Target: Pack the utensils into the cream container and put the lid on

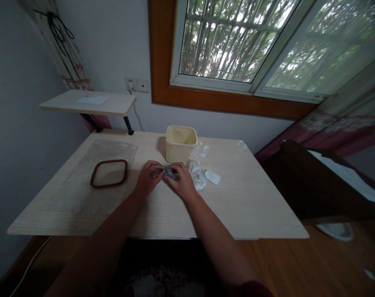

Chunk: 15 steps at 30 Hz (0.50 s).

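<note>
Both hands meet over the middle of the table, closed round a small dark grey bundle with a shiny look; its exact kind does not show. My left hand pinches its left end, where thin dark strands seem to stick out. Fingers of my right hand grip the other end. Just right of that hand lies a crumpled clear plastic bag, with a small white tag beside it. Behind the hands stands a cream plastic bin, upright and open at the top.
To the left, a reddish-brown rounded frame lies on a clear plastic sheet. A raised shelf with a white paper stands at the table's back left. Thin clear plastic lies at the back right of the table.
</note>
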Available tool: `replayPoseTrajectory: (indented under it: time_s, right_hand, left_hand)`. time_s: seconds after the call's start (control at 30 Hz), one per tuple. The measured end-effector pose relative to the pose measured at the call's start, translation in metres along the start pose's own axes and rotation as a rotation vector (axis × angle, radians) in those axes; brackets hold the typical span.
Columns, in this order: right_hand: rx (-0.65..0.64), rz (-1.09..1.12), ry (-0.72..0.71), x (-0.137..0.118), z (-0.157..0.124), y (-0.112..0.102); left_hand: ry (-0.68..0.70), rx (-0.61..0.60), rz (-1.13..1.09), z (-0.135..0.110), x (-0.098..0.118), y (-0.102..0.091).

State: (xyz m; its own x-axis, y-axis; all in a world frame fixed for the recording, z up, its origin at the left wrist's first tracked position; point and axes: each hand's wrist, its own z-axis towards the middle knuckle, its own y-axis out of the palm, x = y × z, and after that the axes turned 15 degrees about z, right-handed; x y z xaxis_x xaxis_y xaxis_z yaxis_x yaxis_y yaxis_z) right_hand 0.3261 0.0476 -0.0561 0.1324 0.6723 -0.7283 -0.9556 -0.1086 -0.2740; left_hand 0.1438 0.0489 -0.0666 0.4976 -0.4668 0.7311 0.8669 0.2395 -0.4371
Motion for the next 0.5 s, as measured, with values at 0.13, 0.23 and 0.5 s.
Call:
replayPoseTrajectory:
  time_s: [0.13,0.23,0.5]
  right_hand:
    - [-0.021,0.018,0.043,0.003,0.000,0.000]
    - [-0.022,0.016,0.066,0.006,-0.001,0.001]
    - [-0.015,0.097,0.167,0.012,0.001,0.005]
  left_hand:
    - [0.023,-0.018,0.064,0.003,0.002,-0.002]
    - [-0.002,-0.037,0.095,0.003,0.001,0.000]
    - [-0.194,-0.105,-0.061,-0.006,-0.005,0.012]
